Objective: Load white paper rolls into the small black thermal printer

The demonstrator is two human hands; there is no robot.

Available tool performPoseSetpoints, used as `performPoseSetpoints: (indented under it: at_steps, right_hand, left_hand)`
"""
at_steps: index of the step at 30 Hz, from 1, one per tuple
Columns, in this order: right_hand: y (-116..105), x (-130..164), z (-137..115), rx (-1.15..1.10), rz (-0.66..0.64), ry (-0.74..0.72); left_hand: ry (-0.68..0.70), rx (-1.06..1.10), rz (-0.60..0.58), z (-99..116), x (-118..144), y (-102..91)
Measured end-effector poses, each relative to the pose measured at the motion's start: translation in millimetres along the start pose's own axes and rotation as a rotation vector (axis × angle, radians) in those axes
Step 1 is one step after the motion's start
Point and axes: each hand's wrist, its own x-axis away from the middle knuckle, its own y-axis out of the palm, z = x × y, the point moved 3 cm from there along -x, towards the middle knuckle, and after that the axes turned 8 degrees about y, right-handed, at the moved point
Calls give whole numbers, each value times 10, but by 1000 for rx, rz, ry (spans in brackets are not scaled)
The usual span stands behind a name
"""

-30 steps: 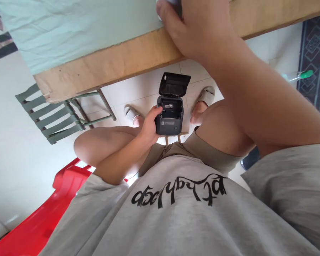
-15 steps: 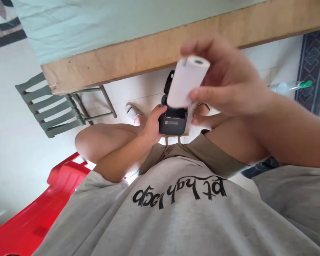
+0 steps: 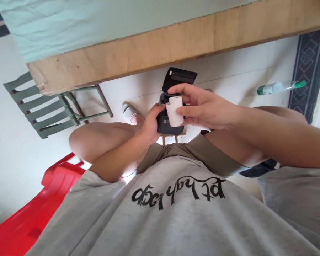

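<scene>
A small black printer (image 3: pixel 167 129) with its lid (image 3: pixel 179 78) flipped up sits low between my knees. My left hand (image 3: pixel 152 122) is closed around its left side, thumb on the top edge. In my right hand (image 3: pixel 196 106) is a white paper roll (image 3: pixel 175 115), pinched between thumb and fingers. The roll is upright, just over the printer's open bay, and a short loose flap of paper shows on its left. Roll and fingers cover much of the bay, so I cannot tell whether the roll touches the printer.
Beyond my hands runs the wooden edge (image 3: pixel 138 57) of a table with a pale green cloth (image 3: pixel 101 21). A green strapped folding chair (image 3: pixel 42 106) stands left, a red plastic chair (image 3: pixel 42 202) lower left. A plastic bottle (image 3: pixel 278 87) lies on the floor at right.
My right hand has lowered the paper roll from high above down close to the printer. The raised lid shows more fully now. My left hand keeps its hold.
</scene>
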Motion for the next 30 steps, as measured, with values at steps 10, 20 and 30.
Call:
performPoseSetpoints:
  at_steps: [10,20,30]
  right_hand:
    - [-7,22,65,-46,-56,148]
    - [-78,-89,101,204,167,22]
    - [-162,-103,129,1330,430,-446]
  left_hand:
    - [-38,20,-7,-1,-26,-10]
    - [-52,-9,-69,-12,-45,6]
    - [-22,12,-7,-3,-13,23]
